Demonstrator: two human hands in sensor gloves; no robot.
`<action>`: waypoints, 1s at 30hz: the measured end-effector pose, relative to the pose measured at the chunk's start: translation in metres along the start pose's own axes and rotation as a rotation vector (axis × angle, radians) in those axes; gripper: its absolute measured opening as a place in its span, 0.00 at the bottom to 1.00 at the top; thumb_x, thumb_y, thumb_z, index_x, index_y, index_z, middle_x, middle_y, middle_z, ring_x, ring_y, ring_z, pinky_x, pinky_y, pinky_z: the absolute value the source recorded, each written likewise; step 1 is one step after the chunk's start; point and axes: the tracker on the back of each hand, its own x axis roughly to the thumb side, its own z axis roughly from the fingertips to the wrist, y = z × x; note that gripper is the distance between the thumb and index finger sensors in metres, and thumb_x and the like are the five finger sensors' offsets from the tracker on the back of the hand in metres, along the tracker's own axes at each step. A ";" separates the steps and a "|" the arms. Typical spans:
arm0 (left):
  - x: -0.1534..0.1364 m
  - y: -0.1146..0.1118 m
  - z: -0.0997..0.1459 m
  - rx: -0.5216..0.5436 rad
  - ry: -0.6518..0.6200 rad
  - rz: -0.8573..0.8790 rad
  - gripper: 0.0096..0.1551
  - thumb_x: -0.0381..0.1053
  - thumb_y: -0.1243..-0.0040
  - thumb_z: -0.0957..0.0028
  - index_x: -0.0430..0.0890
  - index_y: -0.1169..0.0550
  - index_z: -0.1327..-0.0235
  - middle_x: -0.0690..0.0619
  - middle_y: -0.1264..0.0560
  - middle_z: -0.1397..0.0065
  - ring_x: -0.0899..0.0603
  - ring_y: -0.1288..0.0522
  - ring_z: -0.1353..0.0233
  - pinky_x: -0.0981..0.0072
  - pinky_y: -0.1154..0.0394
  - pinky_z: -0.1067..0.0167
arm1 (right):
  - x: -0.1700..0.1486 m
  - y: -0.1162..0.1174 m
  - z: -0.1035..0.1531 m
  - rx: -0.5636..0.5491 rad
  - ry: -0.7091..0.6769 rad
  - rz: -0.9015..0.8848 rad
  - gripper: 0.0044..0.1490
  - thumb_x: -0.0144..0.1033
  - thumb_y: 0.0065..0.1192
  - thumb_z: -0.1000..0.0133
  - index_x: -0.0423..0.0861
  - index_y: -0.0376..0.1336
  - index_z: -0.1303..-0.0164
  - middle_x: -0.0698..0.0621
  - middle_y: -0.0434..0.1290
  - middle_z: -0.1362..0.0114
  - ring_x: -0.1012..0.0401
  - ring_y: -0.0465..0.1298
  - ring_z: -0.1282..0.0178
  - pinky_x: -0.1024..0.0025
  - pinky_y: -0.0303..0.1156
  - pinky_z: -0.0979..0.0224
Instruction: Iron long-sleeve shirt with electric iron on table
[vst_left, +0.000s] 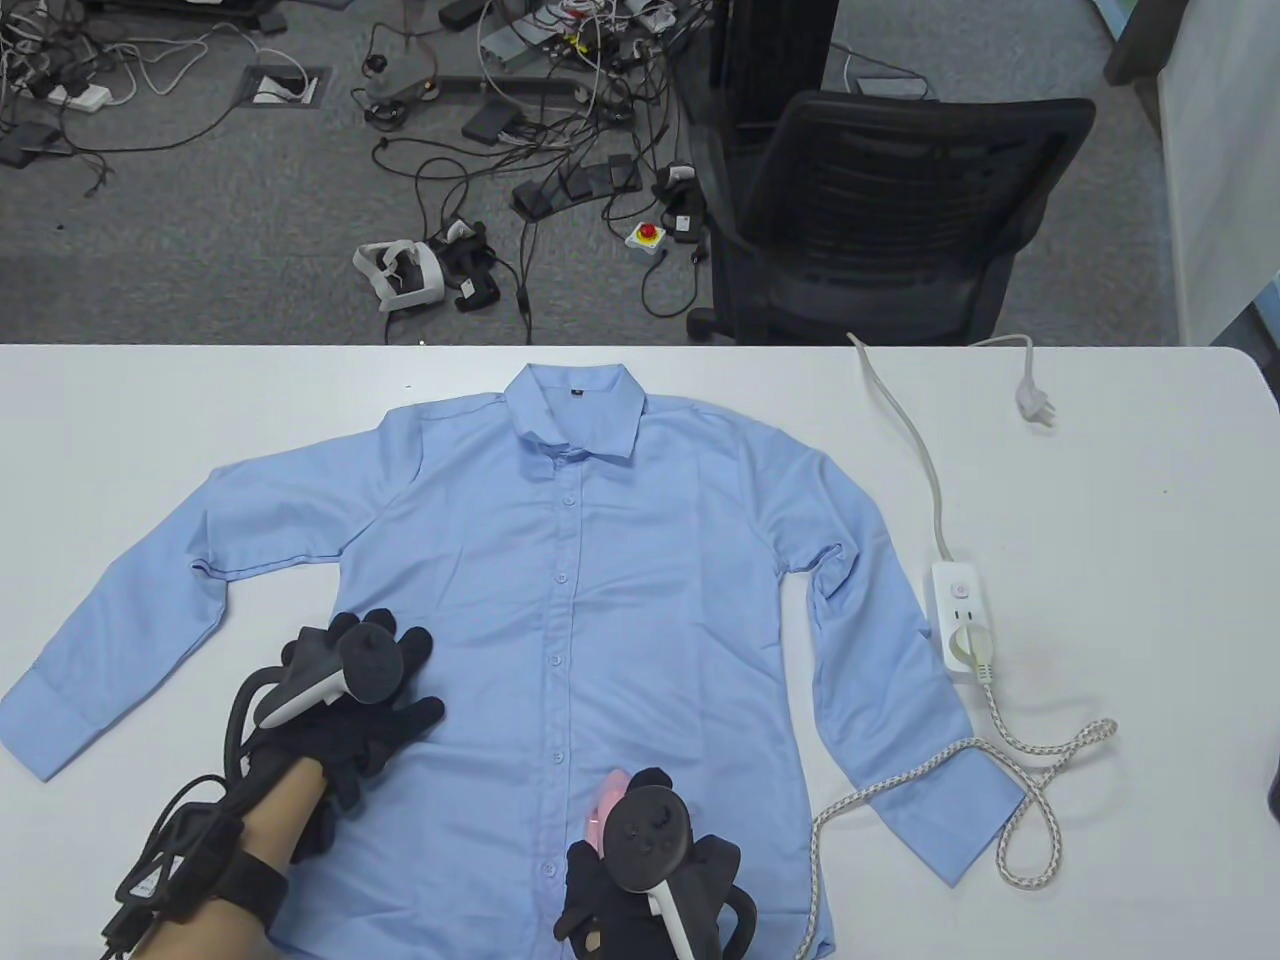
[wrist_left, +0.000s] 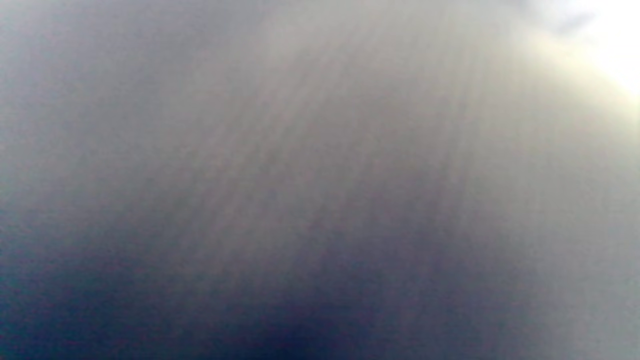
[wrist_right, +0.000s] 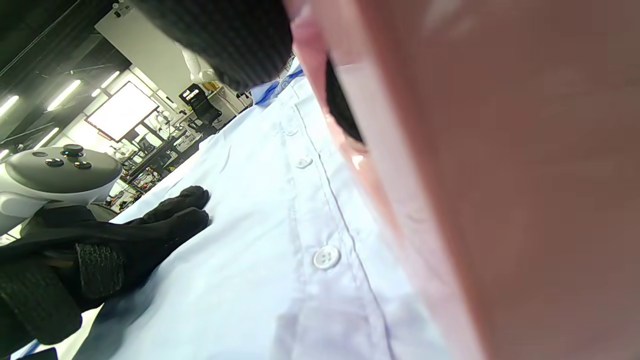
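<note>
We see a blue shirt (vst_left: 600, 600) spread flat on the white counter (vst_left: 1120, 480), collar away from us, sleeves out to both sides. Our left hand (vst_left: 365, 700) presses on the shirt's left front, fingers (vst_left: 420, 712) straight and spread wide. Our right hand (vst_left: 640, 880) grips a pink iron (vst_left: 603, 815) near the hem, beside the button row — its cord (vst_left: 1020, 770) loops to a power strip (vst_left: 962, 620).
</note>
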 end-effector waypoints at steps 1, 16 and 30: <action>0.000 0.000 0.000 0.000 0.000 0.000 0.44 0.80 0.64 0.51 0.70 0.63 0.27 0.56 0.74 0.17 0.42 0.75 0.19 0.31 0.74 0.31 | 0.000 -0.001 0.000 -0.006 0.006 0.006 0.55 0.46 0.61 0.56 0.39 0.38 0.30 0.44 0.66 0.43 0.61 0.82 0.63 0.62 0.82 0.58; -0.001 0.000 0.000 0.000 0.000 0.005 0.44 0.80 0.63 0.51 0.70 0.63 0.27 0.57 0.74 0.17 0.42 0.75 0.19 0.31 0.74 0.31 | -0.035 -0.029 -0.007 0.017 0.133 0.090 0.52 0.47 0.59 0.54 0.52 0.36 0.28 0.47 0.65 0.41 0.61 0.81 0.60 0.60 0.81 0.54; -0.001 0.001 0.000 -0.004 -0.001 0.006 0.45 0.80 0.63 0.51 0.70 0.63 0.28 0.57 0.74 0.17 0.42 0.75 0.19 0.31 0.74 0.31 | -0.090 -0.068 -0.025 -0.114 0.257 0.118 0.50 0.49 0.58 0.53 0.55 0.37 0.27 0.50 0.66 0.42 0.63 0.81 0.63 0.63 0.81 0.55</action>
